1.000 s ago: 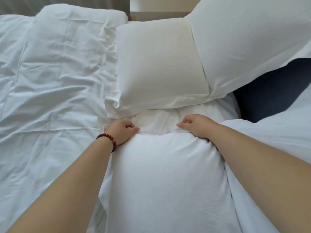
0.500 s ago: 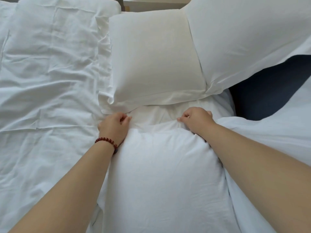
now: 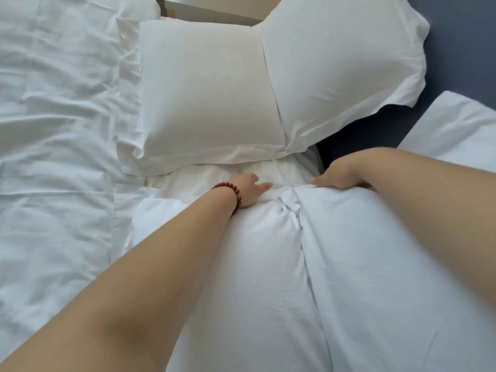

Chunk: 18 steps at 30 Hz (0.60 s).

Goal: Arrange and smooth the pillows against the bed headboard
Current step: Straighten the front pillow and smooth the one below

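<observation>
Now both bare arms reach up from the bottom of the frame. The left hand (image 3: pixel 248 189), a red bracelet (image 3: pixel 228 188) at its wrist, digs curled fingers into the top edge of the near pillow (image 3: pixel 241 277) in the lower centre, thumb pointing right; whether it pinches cloth I cannot tell. The right hand (image 3: pixel 341 175) hooks over the top edge of the right pillow (image 3: pixel 389 264) and grips it, fingers hidden behind the edge. Two more pillows lie above: a flat one (image 3: pixel 204 98) and a tilted one (image 3: pixel 341 65) against the blue headboard (image 3: pixel 461 49). A rumpled duvet (image 3: pixel 53 130) fills the left.

Half a second ago the left hand held the near pillow's left corner and the right hand its right corner; both have since shifted rightward.
</observation>
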Tool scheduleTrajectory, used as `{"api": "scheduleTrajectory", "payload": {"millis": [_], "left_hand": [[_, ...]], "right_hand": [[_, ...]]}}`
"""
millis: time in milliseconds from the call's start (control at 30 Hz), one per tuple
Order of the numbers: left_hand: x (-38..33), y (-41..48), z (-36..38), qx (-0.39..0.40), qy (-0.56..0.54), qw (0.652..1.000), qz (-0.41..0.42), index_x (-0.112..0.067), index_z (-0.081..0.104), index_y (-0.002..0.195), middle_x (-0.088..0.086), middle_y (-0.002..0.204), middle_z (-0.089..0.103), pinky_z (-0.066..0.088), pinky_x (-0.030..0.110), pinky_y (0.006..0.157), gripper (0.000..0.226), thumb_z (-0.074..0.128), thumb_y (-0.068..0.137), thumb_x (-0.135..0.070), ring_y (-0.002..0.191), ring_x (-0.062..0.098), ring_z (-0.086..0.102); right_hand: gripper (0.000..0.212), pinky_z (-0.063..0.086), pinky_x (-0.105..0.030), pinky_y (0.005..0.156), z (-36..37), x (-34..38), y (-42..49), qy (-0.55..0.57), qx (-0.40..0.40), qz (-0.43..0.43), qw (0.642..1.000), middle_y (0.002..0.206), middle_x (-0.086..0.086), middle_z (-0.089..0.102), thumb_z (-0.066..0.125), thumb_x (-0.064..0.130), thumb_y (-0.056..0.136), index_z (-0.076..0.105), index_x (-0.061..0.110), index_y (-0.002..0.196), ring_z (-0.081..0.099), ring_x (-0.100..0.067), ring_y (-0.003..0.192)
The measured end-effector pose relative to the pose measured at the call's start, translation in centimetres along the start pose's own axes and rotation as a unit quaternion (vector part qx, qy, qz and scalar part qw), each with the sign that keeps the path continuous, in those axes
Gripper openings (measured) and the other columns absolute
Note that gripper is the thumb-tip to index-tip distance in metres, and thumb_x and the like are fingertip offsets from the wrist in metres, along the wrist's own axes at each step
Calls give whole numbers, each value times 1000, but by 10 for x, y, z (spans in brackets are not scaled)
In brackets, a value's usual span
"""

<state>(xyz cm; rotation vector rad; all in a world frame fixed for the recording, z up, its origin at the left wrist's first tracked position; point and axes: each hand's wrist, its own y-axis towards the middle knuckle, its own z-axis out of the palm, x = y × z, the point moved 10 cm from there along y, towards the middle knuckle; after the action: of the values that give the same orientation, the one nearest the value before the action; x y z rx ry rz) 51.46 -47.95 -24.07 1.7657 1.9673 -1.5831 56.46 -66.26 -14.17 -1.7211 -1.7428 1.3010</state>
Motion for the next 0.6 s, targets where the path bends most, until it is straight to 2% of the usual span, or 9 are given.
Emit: {"api": "scheduleTrajectory", "payload": {"millis": [100, 200, 233, 333, 400, 467, 533, 600], "left_hand": [[14, 13, 1, 11, 20, 999, -30, -15, 62, 125, 5, 126, 63, 43, 32, 93, 55, 44, 95, -57, 113, 24, 58], [27, 16, -3, -32, -94, 995, -30, -22, 70, 99, -1, 100, 68, 45, 26, 78, 31, 60, 90, -49, 88, 16, 62], [31, 15, -4, -46, -139, 989, -29, -21, 70, 94, -2, 95, 68, 45, 25, 75, 26, 63, 89, -46, 83, 14, 61], [35, 14, -3, -79, -206, 975, -18, -15, 70, 89, 0, 81, 67, 47, 26, 68, 26, 66, 89, -40, 71, 14, 59], [37, 15, -3, -96, -217, 971, -13, -16, 68, 83, -2, 72, 63, 44, 25, 61, 24, 65, 91, -38, 64, 13, 55], [39, 15, -4, -110, -225, 968, -10, -19, 63, 75, -4, 66, 58, 41, 25, 59, 24, 63, 91, -36, 60, 12, 51], [42, 16, -3, -127, -243, 962, -6, -18, 60, 72, -5, 64, 54, 39, 25, 59, 26, 63, 92, -34, 59, 12, 49], [44, 15, -5, -144, -258, 955, -3, -15, 60, 74, -5, 63, 53, 38, 25, 58, 25, 64, 91, -33, 59, 12, 47]], "right_hand": [[66, 36, -35, 88, -4, -15, -1, 45, -3, 4, 999, 118, -6, 63, 35, 67, 96, 65, 12, 118, 57, -27, 106], [65, 42, -36, 84, -10, -25, 10, 111, -25, 11, 993, 92, -8, 68, 44, 65, 94, 69, 6, 97, 61, -27, 87], [63, 45, -37, 86, -13, -28, 12, 129, -40, 12, 991, 90, -8, 67, 48, 65, 92, 68, 5, 95, 61, -27, 84], [55, 50, -41, 94, -16, -32, 21, 146, -52, 7, 988, 100, -5, 69, 58, 66, 85, 70, 15, 104, 65, -26, 92], [45, 51, -34, 82, -17, -31, 23, 152, -57, -15, 987, 92, -3, 68, 62, 60, 86, 70, 16, 93, 63, -23, 84], [37, 42, -29, 63, -26, -32, 23, 178, -97, -34, 979, 74, -2, 59, 65, 48, 89, 63, 14, 75, 53, -20, 67], [36, 36, -28, 55, -33, -37, 26, 214, -142, -36, 966, 65, -4, 51, 69, 41, 88, 57, 13, 70, 45, -20, 58], [35, 35, -28, 52, -36, -38, 27, 225, -175, -30, 958, 62, -4, 48, 71, 39, 88, 56, 12, 72, 43, -19, 56]]}}
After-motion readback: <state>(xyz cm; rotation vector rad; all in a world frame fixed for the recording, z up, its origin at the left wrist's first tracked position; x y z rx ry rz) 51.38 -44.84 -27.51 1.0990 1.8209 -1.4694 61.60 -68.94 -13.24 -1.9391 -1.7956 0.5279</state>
